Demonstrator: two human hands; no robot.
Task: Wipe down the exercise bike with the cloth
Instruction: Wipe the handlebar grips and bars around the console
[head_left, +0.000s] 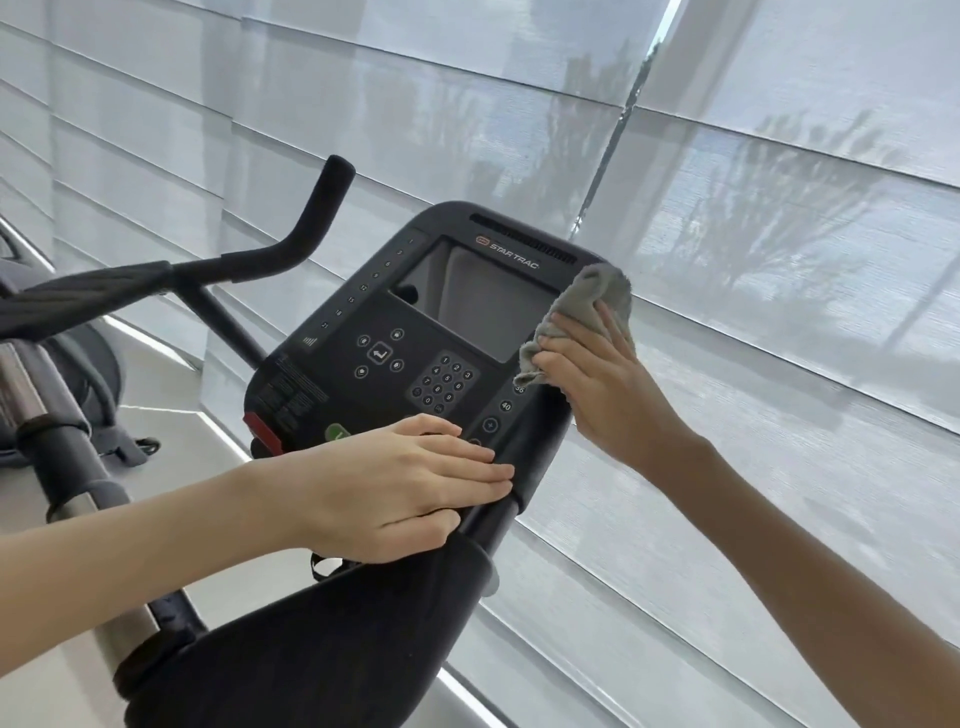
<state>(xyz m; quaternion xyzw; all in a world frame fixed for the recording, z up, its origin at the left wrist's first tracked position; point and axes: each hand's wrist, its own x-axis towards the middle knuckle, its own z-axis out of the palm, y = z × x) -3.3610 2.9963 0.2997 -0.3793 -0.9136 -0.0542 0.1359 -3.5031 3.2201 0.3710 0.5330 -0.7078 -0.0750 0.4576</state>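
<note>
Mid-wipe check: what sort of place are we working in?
Most likely a gym or fitness room: the Star Trac bike console with keypad, which the cloth touches, padded handlebars, and another machine's frame at left, by blind-covered windows.

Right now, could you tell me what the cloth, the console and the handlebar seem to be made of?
Cloth: grey soft fabric, perhaps microfibre; it bunches with a fuzzy edge. Console: dark matte hard plastic, likely, with printed keys; its screen is glossy and reflects. Handlebar: black, dull, probably rubber or foam covering; no shine.
</note>
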